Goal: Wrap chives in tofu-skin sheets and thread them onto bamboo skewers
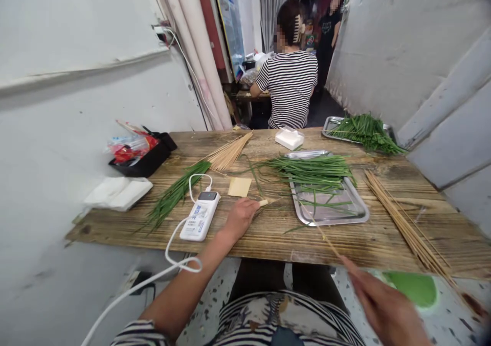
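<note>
My left hand is closed on a small pale roll at the middle of the wooden table; its end pokes out past my fingertips, with thin strands beside it. My right hand, slightly blurred, is off the table's front edge and closed around a thin bamboo skewer pointing up and left. Just beyond my left hand lies a pale yellow square sheet. Long green chives lie across a metal tray right of the roll, a few loose stalks inside it.
More chives and fanned skewers lie left; more skewers lie right. A white power bank trails a cable. Around the edges are a black box, tissues, a white box and another tray. Two people are beyond.
</note>
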A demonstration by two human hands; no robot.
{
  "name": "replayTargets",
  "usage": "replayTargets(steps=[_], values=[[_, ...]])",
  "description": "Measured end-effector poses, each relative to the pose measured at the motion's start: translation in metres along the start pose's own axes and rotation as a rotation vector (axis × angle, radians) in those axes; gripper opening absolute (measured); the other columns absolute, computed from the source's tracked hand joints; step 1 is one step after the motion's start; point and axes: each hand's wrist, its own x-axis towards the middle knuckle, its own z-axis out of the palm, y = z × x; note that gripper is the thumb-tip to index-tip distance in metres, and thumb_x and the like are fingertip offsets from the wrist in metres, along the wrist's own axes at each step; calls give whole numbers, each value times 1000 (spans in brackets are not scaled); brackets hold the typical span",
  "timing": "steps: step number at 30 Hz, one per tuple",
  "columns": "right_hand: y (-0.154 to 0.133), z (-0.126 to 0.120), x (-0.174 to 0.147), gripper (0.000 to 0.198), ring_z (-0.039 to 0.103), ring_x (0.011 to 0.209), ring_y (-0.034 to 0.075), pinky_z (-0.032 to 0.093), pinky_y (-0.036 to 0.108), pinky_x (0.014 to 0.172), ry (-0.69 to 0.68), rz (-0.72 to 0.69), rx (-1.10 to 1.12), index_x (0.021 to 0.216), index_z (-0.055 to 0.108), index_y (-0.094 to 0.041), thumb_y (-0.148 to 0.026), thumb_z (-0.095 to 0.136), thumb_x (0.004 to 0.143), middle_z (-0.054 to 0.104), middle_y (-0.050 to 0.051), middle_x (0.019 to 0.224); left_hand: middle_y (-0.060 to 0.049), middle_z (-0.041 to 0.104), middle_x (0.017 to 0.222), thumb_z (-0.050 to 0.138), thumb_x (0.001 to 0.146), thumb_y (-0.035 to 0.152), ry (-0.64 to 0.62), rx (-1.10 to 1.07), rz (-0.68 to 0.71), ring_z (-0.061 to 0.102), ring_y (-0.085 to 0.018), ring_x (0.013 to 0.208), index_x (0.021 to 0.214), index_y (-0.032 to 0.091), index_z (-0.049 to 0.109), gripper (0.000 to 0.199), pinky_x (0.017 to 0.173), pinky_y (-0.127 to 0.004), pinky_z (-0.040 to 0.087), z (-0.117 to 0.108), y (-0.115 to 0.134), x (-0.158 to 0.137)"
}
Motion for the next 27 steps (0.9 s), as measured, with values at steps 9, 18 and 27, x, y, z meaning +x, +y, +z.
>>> replayTargets(steps=[9,18,27], values=[[-42,78,29,38,64,56,13,50,21,53,-109,-114,62,126,53,-7,-15,33,95,70,7,76,-5,70,90,45,94,18,-13,45,19,59,-16,80,96,17,66,22,75,-31,48,-2,4,3],[-46,94,43,39,67,62,14,54,22,60,-117,-91,46,121,59,-8,-11,33,91,72,10,81,-6,68,86,39,96,19,-56,49,9,57,-15,77,95,16,65,27,73,-30,47,-1,3,4],[-46,97,43,41,68,65,15,54,23,60,-118,-76,51,123,58,-9,-11,34,90,72,10,84,-8,67,88,37,96,17,-78,101,49,58,-17,80,100,15,64,27,76,-32,48,0,-2,4]])
